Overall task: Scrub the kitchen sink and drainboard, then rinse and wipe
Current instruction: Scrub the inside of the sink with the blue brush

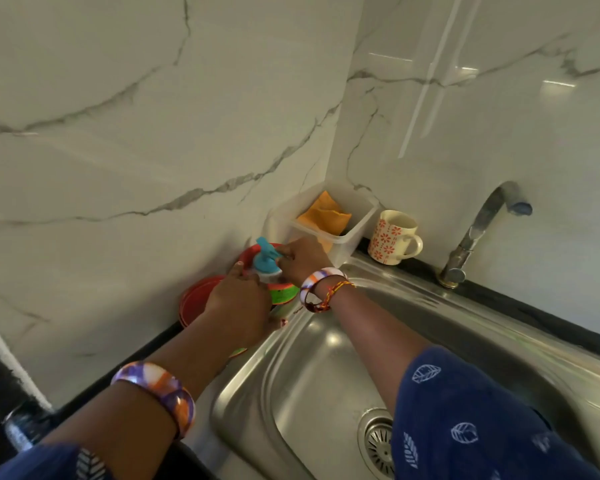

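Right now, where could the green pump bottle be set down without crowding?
Free: the steel sink basin around the drain strainer, and the sink rim between the floral ceramic mug and steel tap. Crowded: the back-left corner, with red plates, clear plastic tub and both hands.

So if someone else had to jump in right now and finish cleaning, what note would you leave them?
Left hand: grips the body of the green pump bottle at the sink's far left corner.
Right hand: fingers at the bottle's blue pump top.
Sink: basin looks bare, with no suds showing; drain in the near part.
Nearby: red plates behind the bottle, orange cloth in the clear tub, mug by the tap.
Done: nothing visibly scrubbed yet.
Left: get soap, scrub the sink and drainboard, rinse, wipe.
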A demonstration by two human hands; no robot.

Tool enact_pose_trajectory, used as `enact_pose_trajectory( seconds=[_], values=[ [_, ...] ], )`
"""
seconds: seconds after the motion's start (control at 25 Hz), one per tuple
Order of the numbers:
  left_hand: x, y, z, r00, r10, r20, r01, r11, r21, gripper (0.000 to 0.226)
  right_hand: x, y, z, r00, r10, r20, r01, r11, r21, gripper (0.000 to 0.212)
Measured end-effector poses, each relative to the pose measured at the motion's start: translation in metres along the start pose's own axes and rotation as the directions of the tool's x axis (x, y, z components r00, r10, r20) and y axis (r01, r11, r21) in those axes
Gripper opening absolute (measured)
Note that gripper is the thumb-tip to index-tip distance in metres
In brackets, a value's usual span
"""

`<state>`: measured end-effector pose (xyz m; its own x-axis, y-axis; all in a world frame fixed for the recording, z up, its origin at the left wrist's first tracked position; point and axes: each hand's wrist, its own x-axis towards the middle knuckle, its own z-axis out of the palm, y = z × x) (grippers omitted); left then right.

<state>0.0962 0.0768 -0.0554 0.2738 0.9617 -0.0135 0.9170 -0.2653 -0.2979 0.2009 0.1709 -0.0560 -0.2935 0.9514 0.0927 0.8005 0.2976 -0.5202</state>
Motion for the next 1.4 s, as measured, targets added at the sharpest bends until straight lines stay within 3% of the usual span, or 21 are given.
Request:
enact_pose_trajectory(
  seconds=[0.12, 0.24, 0.32, 0.44, 0.48, 0.56, 0.6, 0.72, 0.84, 0.92, 1.0, 1.08, 1.16, 1.28, 1.32, 1.4],
  values=[
    [0.0, 0.005, 0.004, 0.996, -0.087, 0.019, 0.087, 0.996, -0.027, 0.063, -0.032, 0.012, -0.027, 0.994, -0.039, -0.098, 0.056, 0.981, 0.185, 0.032],
    [-0.003, 0.025, 0.002, 0.981, -0.153, -0.122, 0.135, 0.98, -0.144, 0.059, -0.073, 0.043, -0.07, 0.975, -0.038, -0.219, 0.113, 0.933, 0.342, 0.035],
    [0.001, 0.044, 0.001, 0.982, -0.048, -0.184, -0.001, 0.966, -0.258, 0.06, -0.109, 0.08, -0.099, 0.976, -0.06, -0.21, 0.11, 0.966, 0.235, 0.039],
    [0.018, 0.07, 0.009, 0.994, 0.078, -0.072, -0.097, 0.941, -0.323, 0.064, -0.175, 0.146, -0.136, 0.994, -0.063, -0.091, 0.042, 0.977, -0.21, 0.042],
    [0.025, 0.075, 0.014, 0.997, 0.056, -0.049, -0.069, 0.946, -0.316, 0.063, -0.194, 0.166, -0.142, 1.0, -0.026, 0.005, 0.026, 0.908, -0.418, 0.046],
    [0.035, 0.078, 0.026, 0.997, -0.061, -0.047, 0.043, 0.948, -0.314, 0.052, -0.225, 0.2, -0.141, 0.966, 0.186, 0.18, 0.017, 0.651, -0.759, 0.048],
    [0.037, 0.077, 0.029, 0.994, -0.103, -0.044, 0.086, 0.953, -0.289, 0.048, -0.233, 0.213, -0.138, 0.94, 0.272, 0.208, 0.023, 0.555, -0.831, 0.045],
    [0.042, 0.076, 0.039, 0.994, -0.073, -0.077, 0.061, 0.988, -0.142, 0.048, -0.222, 0.228, -0.126, 0.934, 0.316, 0.169, -0.018, 0.511, -0.86, 0.047],
    [0.046, 0.08, 0.048, 0.995, -0.071, -0.071, 0.066, 0.995, -0.069, 0.047, -0.155, 0.236, -0.077, 0.933, 0.156, 0.325, 0.244, 0.394, -0.886, 0.045],
    [0.049, 0.087, 0.052, 0.998, -0.054, -0.042, 0.056, 0.997, 0.058, 0.048, -0.107, 0.214, -0.035, 0.924, -0.003, 0.382, 0.351, 0.401, -0.846, 0.044],
    [0.053, 0.092, 0.048, 0.999, -0.038, -0.017, 0.04, 0.986, 0.163, 0.046, -0.087, 0.203, -0.016, 0.935, -0.101, 0.341, 0.348, 0.451, -0.822, 0.043],
    [0.057, 0.094, 0.042, 1.0, -0.006, -0.01, 0.008, 0.977, 0.211, 0.041, -0.111, 0.216, -0.026, 0.952, -0.04, 0.303, 0.287, 0.46, -0.84, 0.044],
    [0.059, 0.097, 0.036, 1.0, 0.015, 0.015, -0.018, 0.971, 0.24, 0.043, -0.163, 0.236, -0.056, 0.96, 0.132, 0.246, 0.163, 0.451, -0.878, 0.041],
    [0.068, 0.098, 0.037, 0.999, -0.036, 0.014, 0.034, 0.989, 0.144, 0.056, -0.223, 0.248, -0.093, 0.906, 0.411, 0.101, -0.087, 0.414, -0.906, 0.041],
    [0.072, 0.097, 0.041, 0.998, -0.058, 0.01, 0.057, 0.993, 0.099, 0.057, -0.226, 0.251, -0.094, 0.892, 0.444, 0.082, -0.125, 0.418, -0.9, 0.041],
    [0.071, 0.097, 0.044, 0.997, -0.076, -0.013, 0.077, 0.996, 0.047, 0.058, -0.208, 0.255, -0.08, 0.941, 0.285, 0.183, 0.045, 0.432, -0.901, 0.038]
  ],
)
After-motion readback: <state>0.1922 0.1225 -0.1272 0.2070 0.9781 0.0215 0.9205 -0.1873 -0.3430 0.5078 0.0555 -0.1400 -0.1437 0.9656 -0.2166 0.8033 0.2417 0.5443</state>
